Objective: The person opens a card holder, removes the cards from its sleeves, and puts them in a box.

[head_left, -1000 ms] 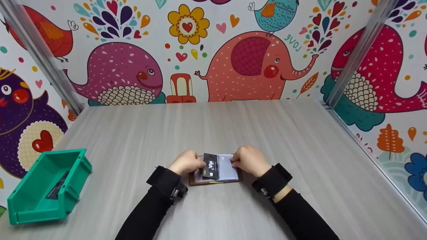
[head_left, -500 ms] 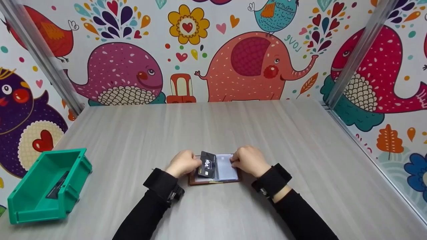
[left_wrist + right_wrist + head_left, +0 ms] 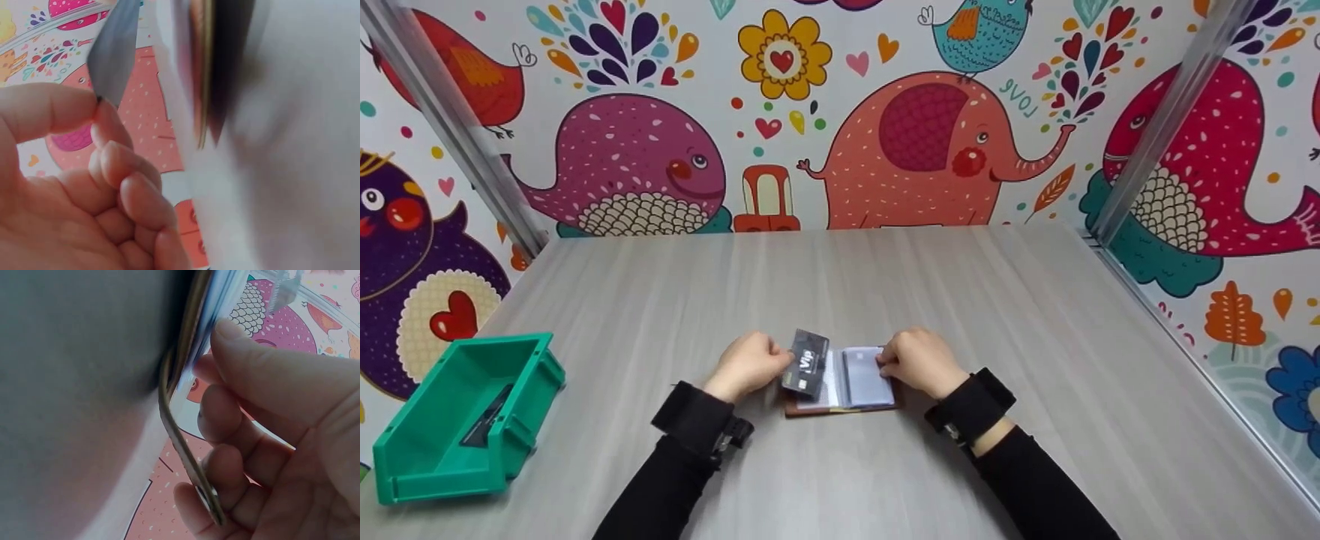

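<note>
A brown card holder (image 3: 810, 412) lies spread out on the table, its clear plastic sleeves (image 3: 869, 382) facing up. Between thumb and index finger, my left hand (image 3: 744, 365) pinches a black card (image 3: 808, 361) marked "Vip". The card tilts above the holder's left side; in the left wrist view the same card (image 3: 115, 56) stands clear of the holder. My right hand (image 3: 924, 363) pinches the outer edge of the right-hand sleeves. A brown strap (image 3: 183, 444) sticks out beside the curled fingers in the right wrist view.
A green plastic bin (image 3: 439, 486) stands at the table's left, with a dark flat item (image 3: 487, 421) inside. Printed cartoon panels (image 3: 780, 150) rise behind and beside the table. A metal post (image 3: 1147, 127) marks the right rear corner.
My left hand has moved left with the black card, away from the right-hand sleeves, uncovering more of the holder's middle. The right hand has stayed in place.
</note>
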`<state>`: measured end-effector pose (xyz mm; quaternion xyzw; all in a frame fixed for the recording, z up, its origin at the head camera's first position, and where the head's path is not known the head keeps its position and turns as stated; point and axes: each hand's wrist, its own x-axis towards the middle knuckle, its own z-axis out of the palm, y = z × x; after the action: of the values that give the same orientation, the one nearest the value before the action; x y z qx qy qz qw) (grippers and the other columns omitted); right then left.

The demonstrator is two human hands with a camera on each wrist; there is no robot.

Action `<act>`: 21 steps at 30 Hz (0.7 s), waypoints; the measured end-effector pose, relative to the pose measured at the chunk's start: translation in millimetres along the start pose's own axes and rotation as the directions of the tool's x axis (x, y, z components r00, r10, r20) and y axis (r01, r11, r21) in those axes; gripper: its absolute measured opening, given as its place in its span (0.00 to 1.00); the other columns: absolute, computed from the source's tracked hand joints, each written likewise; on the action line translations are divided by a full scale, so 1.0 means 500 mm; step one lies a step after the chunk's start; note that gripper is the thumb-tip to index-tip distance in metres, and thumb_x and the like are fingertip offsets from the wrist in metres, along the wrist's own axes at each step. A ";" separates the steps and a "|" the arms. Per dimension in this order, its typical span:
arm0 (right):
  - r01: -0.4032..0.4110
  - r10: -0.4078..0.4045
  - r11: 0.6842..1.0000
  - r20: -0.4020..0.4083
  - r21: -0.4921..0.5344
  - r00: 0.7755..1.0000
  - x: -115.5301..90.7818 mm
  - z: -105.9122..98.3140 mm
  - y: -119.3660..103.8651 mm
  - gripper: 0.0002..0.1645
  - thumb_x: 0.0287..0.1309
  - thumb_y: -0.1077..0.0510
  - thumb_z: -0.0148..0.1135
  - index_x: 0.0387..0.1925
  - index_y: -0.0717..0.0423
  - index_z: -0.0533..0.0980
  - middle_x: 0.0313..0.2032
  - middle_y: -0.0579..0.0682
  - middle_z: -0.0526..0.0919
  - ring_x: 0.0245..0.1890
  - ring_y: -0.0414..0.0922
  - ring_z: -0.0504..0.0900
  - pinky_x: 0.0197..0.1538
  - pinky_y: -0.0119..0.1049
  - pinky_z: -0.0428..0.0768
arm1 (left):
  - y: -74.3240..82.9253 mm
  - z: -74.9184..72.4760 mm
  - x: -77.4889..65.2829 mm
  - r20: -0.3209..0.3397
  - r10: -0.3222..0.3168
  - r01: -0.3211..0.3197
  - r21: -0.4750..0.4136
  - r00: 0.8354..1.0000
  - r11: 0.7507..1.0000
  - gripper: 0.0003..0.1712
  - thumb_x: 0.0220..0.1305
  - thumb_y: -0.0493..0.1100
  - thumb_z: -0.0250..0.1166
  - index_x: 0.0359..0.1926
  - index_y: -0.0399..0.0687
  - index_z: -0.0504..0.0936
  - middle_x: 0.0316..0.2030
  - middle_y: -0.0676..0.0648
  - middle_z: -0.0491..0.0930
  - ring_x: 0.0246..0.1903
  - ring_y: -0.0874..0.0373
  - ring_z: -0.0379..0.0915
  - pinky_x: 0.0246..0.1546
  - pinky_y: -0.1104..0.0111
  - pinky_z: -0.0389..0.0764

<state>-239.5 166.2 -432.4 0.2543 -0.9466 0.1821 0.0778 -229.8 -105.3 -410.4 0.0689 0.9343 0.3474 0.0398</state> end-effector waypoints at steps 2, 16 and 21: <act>0.000 0.000 1.000 0.000 0.000 1.000 0.000 0.000 -0.001 0.09 0.44 0.61 0.78 0.32 0.54 0.89 0.33 0.51 0.88 0.33 0.50 0.85 0.37 0.46 0.80 | -0.007 -0.013 -0.007 -0.028 0.015 -0.014 0.014 0.999 1.000 0.21 0.60 0.43 0.64 0.14 0.52 0.64 0.15 0.53 0.64 0.18 0.57 0.62 0.23 0.67 0.63; -0.015 0.015 1.000 0.006 -0.006 1.000 -0.001 0.000 -0.001 0.09 0.45 0.60 0.78 0.33 0.54 0.89 0.34 0.50 0.88 0.35 0.50 0.85 0.37 0.46 0.80 | -0.062 -0.103 -0.056 -0.084 -0.040 0.041 0.005 0.996 0.999 0.11 0.65 0.41 0.62 0.28 0.38 0.79 0.24 0.48 0.76 0.24 0.54 0.70 0.29 0.62 0.71; -0.014 0.014 1.000 0.006 -0.006 1.000 -0.001 0.001 0.000 0.09 0.45 0.61 0.78 0.33 0.54 0.89 0.34 0.49 0.88 0.35 0.49 0.85 0.37 0.46 0.80 | -0.082 -0.133 -0.066 -0.123 -0.006 0.012 0.043 0.992 0.999 0.12 0.65 0.41 0.62 0.26 0.39 0.79 0.23 0.48 0.75 0.24 0.53 0.70 0.28 0.61 0.70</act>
<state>-239.0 166.4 -432.9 0.2480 -0.9492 0.1788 0.0744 -209.4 -183.8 -386.3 0.0439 0.9427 0.3304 -0.0180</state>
